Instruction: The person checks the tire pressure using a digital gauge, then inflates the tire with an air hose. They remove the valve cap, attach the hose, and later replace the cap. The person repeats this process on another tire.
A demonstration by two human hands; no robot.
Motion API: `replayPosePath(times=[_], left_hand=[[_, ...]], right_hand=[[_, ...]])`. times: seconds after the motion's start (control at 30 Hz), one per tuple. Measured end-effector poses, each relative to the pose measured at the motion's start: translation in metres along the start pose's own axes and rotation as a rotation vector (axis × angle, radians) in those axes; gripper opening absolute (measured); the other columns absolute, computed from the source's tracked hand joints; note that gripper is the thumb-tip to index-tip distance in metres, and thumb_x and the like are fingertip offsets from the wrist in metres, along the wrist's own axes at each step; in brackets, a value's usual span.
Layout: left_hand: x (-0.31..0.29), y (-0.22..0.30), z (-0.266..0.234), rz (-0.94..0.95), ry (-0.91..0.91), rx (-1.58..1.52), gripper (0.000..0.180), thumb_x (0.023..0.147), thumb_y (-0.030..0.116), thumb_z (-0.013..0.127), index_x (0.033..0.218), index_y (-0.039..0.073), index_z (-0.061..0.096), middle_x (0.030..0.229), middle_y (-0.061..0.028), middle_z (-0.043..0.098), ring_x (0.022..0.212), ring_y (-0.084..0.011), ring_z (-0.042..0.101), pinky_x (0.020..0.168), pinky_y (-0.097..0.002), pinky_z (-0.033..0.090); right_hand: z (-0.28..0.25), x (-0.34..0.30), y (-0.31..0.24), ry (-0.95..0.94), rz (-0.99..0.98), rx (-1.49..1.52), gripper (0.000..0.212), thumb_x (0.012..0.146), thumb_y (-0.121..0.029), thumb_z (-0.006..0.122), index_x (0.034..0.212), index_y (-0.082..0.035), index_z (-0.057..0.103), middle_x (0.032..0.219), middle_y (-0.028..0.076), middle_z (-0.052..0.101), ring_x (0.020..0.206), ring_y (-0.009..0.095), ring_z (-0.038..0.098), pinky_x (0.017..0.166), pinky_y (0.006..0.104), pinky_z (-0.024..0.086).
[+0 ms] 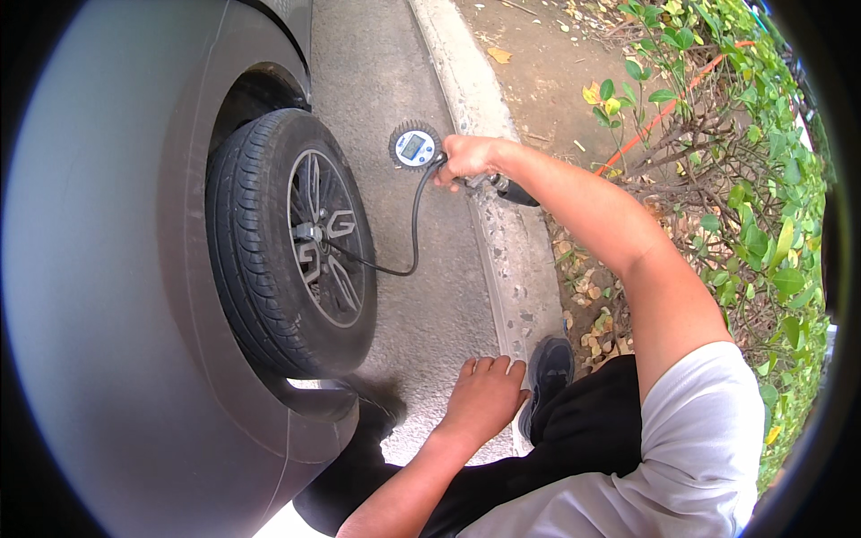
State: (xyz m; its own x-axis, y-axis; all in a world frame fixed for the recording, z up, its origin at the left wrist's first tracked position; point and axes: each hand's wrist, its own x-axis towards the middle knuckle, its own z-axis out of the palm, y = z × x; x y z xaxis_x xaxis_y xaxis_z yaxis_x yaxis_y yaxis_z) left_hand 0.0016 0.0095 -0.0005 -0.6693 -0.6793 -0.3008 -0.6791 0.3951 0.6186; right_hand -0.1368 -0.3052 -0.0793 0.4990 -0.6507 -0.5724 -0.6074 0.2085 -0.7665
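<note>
My right hand point(470, 158) is closed around the handle of a digital tire inflator gauge point(415, 147), which has a round white face, a small screen and a ribbed black rim. From the gauge a thin black hose point(415, 242) curves down to a metal chuck point(308, 231) at the hub area of the car wheel point(327, 238). Whether the chuck sits on the valve is hard to make out. Nearer to me, my left hand point(485, 394) hangs palm down above the ground by my shoe, holding nothing, its fingers loosely bent and slightly apart.
The grey car body point(99, 269) fills the left side. A concrete curb point(489, 108) runs along the pavement point(430, 332), with soil, fallen leaves and green shrubs point(771, 224) beyond. An orange hose point(647, 126) passes through the branches. My shoe point(549, 377) rests beside the curb.
</note>
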Motion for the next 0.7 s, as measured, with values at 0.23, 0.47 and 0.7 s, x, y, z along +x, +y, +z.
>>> replayPosePath(times=[0.23, 0.47, 0.7], left_hand=[[0.0, 0.0, -0.002, -0.016, -0.071, 0.003, 0.035, 0.084, 0.028, 0.065, 0.111, 0.006, 0.057, 0.104, -0.0111, 0.06, 0.102, -0.03, 0.056, 0.09, -0.042, 0.041], [-0.001, -0.001, -0.001, -0.001, 0.011, -0.011, 0.032, 0.081, 0.028, 0.067, 0.103, 0.006, 0.061, 0.098, -0.0109, 0.062, 0.1, -0.0294, 0.058, 0.094, -0.045, 0.042], [-0.001, -0.001, -0.001, -0.005, 0.002, -0.013, 0.031, 0.081, 0.028, 0.067, 0.102, 0.006, 0.061, 0.097, -0.011, 0.062, 0.1, -0.0295, 0.058, 0.095, -0.0452, 0.042]], right_hand=[[-0.001, 0.005, 0.006, -0.011, -0.019, 0.032, 0.01, 0.078, -0.008, 0.069, 0.075, -0.001, 0.063, 0.06, 0.006, 0.059, 0.055, 0.015, 0.055, 0.054, 0.032, 0.043], [-0.001, -0.001, -0.005, 0.016, 0.037, -0.055, 0.017, 0.082, -0.011, 0.068, 0.07, -0.002, 0.062, 0.056, 0.005, 0.057, 0.053, 0.015, 0.054, 0.055, 0.0314, 0.042], [-0.003, -0.008, -0.013, 0.03, 0.056, -0.068, 0.022, 0.081, -0.015, 0.069, 0.064, -0.003, 0.062, 0.056, 0.004, 0.058, 0.055, 0.015, 0.054, 0.059, 0.032, 0.043]])
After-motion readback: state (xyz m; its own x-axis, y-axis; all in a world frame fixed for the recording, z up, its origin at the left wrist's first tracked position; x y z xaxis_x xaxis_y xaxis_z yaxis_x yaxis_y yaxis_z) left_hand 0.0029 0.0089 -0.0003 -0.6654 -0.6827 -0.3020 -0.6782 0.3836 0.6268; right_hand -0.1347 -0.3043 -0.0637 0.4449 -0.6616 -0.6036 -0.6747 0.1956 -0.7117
